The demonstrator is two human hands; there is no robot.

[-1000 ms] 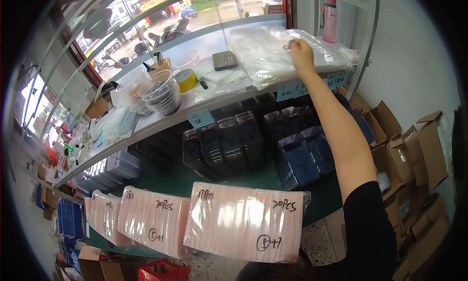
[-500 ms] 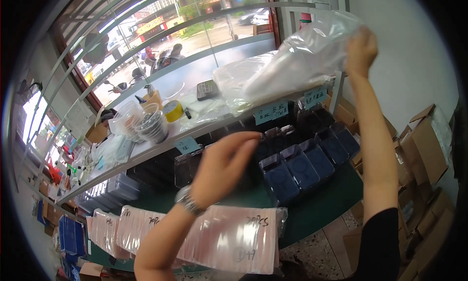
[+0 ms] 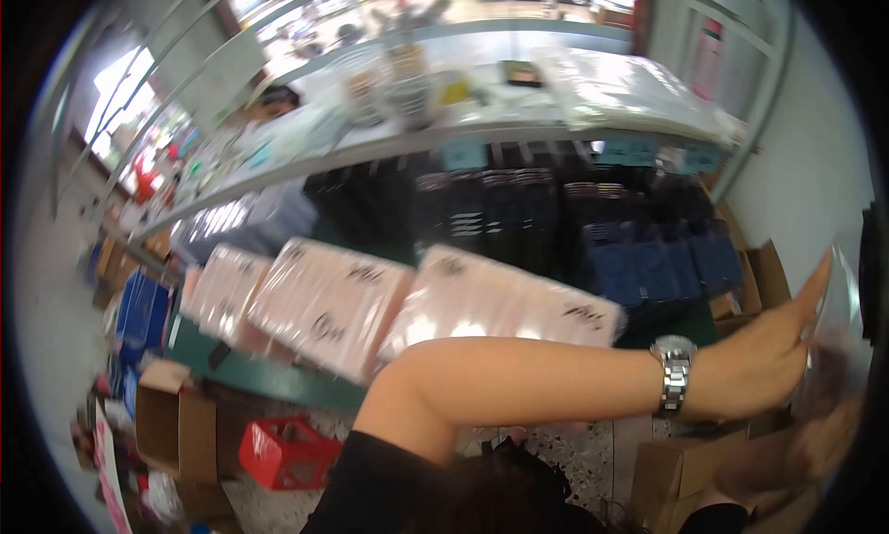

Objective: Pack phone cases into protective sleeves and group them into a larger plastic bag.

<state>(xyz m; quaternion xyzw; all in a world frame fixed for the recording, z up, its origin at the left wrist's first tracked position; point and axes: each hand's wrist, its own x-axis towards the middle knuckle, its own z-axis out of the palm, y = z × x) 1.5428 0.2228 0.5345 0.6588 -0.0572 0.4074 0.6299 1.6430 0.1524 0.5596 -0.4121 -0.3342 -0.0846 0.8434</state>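
My left arm, with a metal watch (image 3: 674,376) at the wrist, reaches across to the far right. There my left hand (image 3: 755,367) has its fingers pressed together on a clear plastic bag (image 3: 836,316). The bag is partly cut off by the dark rim of the picture. Just below it is my right hand (image 3: 829,437), smeared by motion, so its fingers do not show clearly. In front of my arm, packs of pale pink sheets in clear wrap (image 3: 324,298) lie in a row with handwriting on them.
Behind the packs stand stacked dark blue trays (image 3: 630,265) and black trays (image 3: 486,210). Above them, a shelf (image 3: 370,143) carries plastic cups (image 3: 407,103) and a pile of clear bags (image 3: 634,89). Cardboard boxes (image 3: 685,469) and a red plastic stool (image 3: 287,451) stand on the floor.
My view has turned downward. The clear bag in my right hand has moved from above the shelf down to the far right. My left hand has crossed over to it.
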